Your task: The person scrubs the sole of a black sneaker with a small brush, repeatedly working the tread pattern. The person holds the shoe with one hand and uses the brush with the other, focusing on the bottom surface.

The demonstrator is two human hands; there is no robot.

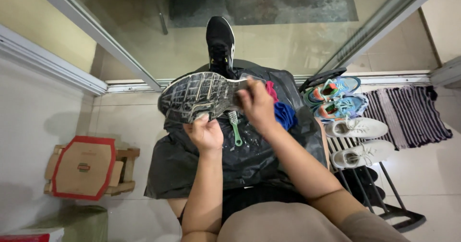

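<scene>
The left hand point(205, 134) is closed on the lower edge of the shoe point(199, 97), near the toe end, thumb uppermost. The right hand point(258, 106) is closed on the heel end; whether it also holds a cloth there cannot be told. The shoe is held sole-up, level, above the lap, and the grey tread shows a pale film.

Step in hand, as judged: sole cleaning, with the shoe steadied by both hands. The brush point(234, 127) lies unheld on the black sheet point(249, 160) covering the lap, just below the shoe's heel end. Any brushing move calls for one hand to free itself while the other keeps the sole facing up.

Pose: both forearms rise from the lower edge of the view, elbows bent, wrists converging under the shoe.

A red cloth point(272, 90) and a blue cloth point(285, 114) lie at the sheet's right edge. A second black shoe point(220, 42) is on the foot beyond. A rack point(374, 189) to the right carries white sneakers point(357, 141).
</scene>
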